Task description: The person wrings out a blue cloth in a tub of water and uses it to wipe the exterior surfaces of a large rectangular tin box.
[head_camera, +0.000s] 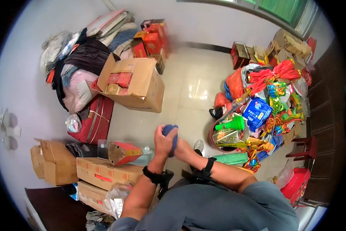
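Observation:
In front of my body, above the tiled floor, both hands hold a bunched dark blue cloth [174, 144]. My left hand [162, 142] wraps its upper left part, with the thumb laid across it. At the lower right side of the cloth is my right hand [184, 150], its fingers partly hidden behind the fabric. What kind of cloth it is, the picture does not settle. A black strap circles each wrist.
An open cardboard box [138, 101] holding red packets stands ahead on the left. Stacked cartons [109, 170] are at near left. To the right, a bin [210, 137] stands by a heap with a blue plastic bag [256, 114] and shiny decorations. A red stool [304, 148] is beyond.

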A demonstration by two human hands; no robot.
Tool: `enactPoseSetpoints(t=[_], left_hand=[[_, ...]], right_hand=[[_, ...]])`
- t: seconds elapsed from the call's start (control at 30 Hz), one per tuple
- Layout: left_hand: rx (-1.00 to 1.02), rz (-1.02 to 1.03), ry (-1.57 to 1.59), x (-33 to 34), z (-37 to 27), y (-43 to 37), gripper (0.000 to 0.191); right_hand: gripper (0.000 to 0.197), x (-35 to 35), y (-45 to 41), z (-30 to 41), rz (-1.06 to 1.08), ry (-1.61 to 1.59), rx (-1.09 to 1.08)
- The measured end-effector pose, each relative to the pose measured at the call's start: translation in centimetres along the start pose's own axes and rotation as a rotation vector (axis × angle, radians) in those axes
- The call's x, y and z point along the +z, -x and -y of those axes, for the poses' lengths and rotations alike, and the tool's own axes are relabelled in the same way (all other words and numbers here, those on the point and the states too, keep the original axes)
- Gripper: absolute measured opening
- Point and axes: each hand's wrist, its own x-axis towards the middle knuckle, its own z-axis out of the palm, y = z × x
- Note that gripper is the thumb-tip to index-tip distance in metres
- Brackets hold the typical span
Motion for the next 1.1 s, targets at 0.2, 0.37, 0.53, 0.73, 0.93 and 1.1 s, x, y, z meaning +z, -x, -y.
enactPoseSetpoints(t=[0.2,0.37,0.53,0.73,0.93,1.1], left_hand=[[-0.306,0.084,0.481,2.3,-3.0,-8.7,0.032],[-0.560,0.344,1.006,6.0,-5.3,-12.8,0.048],[-0.414,0.579,0.804,8.4,-9.8,-15.0,0.060],[-0.374,0.795,0.517,11.9,-9.4,-22.2,0.060],[0.379,0.981,0.179,18.6,1.0,-30.8,0.048],[0.657,1.072,-0.222,20.3,-4.6,-33.6,0.038]], right_hand=[[0.051,-6.8,-7.4,3.2,-0.013,0.050,-0.090],[0.061,-10.0,-12.9,2.5,-0.094,0.418,-0.272],[0.056,-15.6,-17.8,-0.6,-0.269,0.107,-0.172],[0.053,-24.2,-21.7,-1.1,-0.503,-0.250,0.098],[0.053,-23.2,-27.1,3.1,-0.014,0.530,-0.337],[0.035,-24.8,-32.0,1.4,-0.070,0.638,-0.028]])
